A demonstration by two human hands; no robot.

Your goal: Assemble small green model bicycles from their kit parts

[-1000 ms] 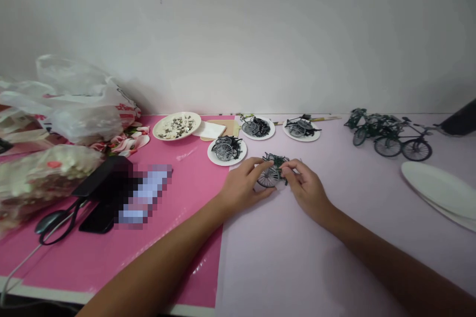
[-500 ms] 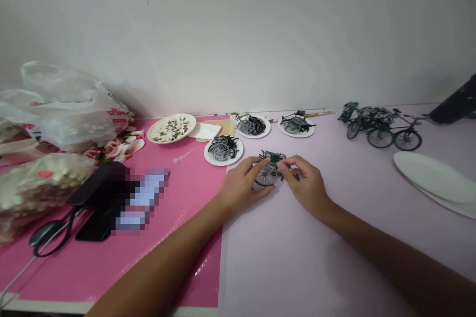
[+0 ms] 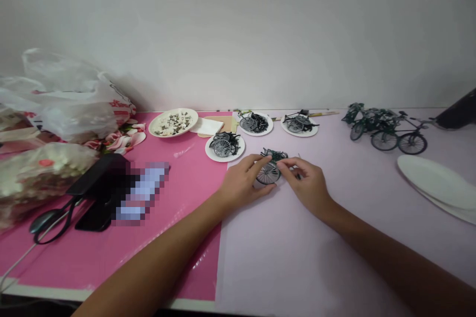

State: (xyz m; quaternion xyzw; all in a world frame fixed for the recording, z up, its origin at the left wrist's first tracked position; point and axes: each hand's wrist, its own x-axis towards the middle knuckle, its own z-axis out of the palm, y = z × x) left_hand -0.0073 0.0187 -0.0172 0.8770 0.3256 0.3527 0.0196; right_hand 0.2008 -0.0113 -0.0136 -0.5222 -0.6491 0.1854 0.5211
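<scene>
A small green model bicycle (image 3: 269,172) stands at the middle of the table between my hands, partly covered by my fingers. My left hand (image 3: 247,178) is closed round its wheel, with thumb and fingers on either side. The fingertips of my right hand (image 3: 303,176) pinch at the bicycle's frame from the right; whatever lies between them is too small to make out. Just behind are white plates of dark bicycle parts: the nearest plate (image 3: 225,158) bears spoked wheels (image 3: 222,147), and two others (image 3: 256,132) (image 3: 300,132) stand at the back.
Several model bicycles (image 3: 385,131) stand at the right rear, near an oval white plate (image 3: 435,181) and a dark cylinder (image 3: 457,109). To the left are a bowl of small pieces (image 3: 153,131), plastic bags (image 3: 70,94), a phone (image 3: 96,213) and a black stand (image 3: 98,176).
The view has shifted slightly. Both hands remain at the model bicycle, in nearly the same pose, with the right fingertips still pinching at its frame.
</scene>
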